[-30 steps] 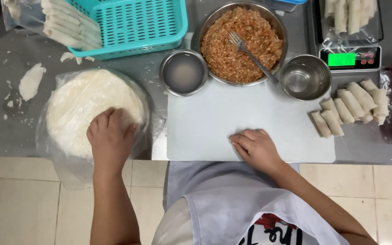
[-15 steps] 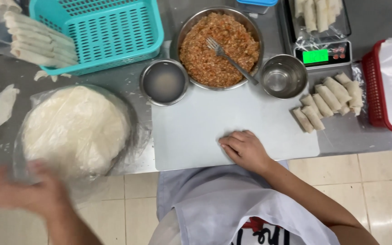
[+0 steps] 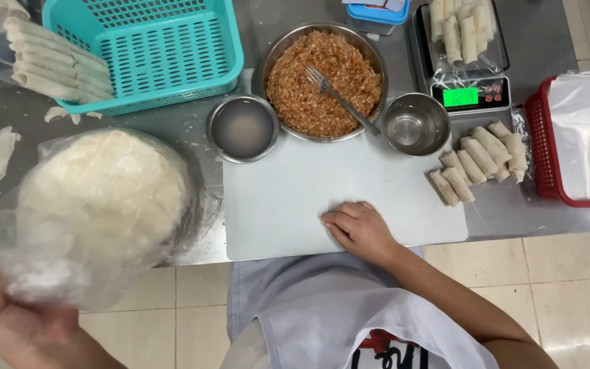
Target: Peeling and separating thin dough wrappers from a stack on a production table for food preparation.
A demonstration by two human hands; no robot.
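In the head view, the left hand [image 3: 25,328] is sitting at the lower left, below the table edge, with its fingers closed on the loose clear plastic bag [image 3: 42,273] that wraps a round stack of pale wrappers [image 3: 104,195]. The stack is lying on the steel table [image 3: 172,130] near its front edge, and the bag seems to be pulled out over that edge toward the hand, though the plastic is too blurred there to tell just where the fingers are pinching it.

The right hand [image 3: 360,231] is resting palm down on the pale cutting board [image 3: 295,191], near the board's front edge, fingers curled loosely and holding nothing.

Behind the board, a large steel bowl of orange-brown filling [image 3: 322,85] is standing with a fork [image 3: 339,96] lying in it. A small bowl of cloudy liquid [image 3: 242,128] is sitting to one side of it and an empty steel cup [image 3: 416,124] to the other. Finished rolls [image 3: 479,160] are lying in a cluster just beside the board. A teal basket [image 3: 151,48], a scale [image 3: 469,75] carrying more rolls, and a red basket [image 3: 568,137] are standing further back and to the sides.
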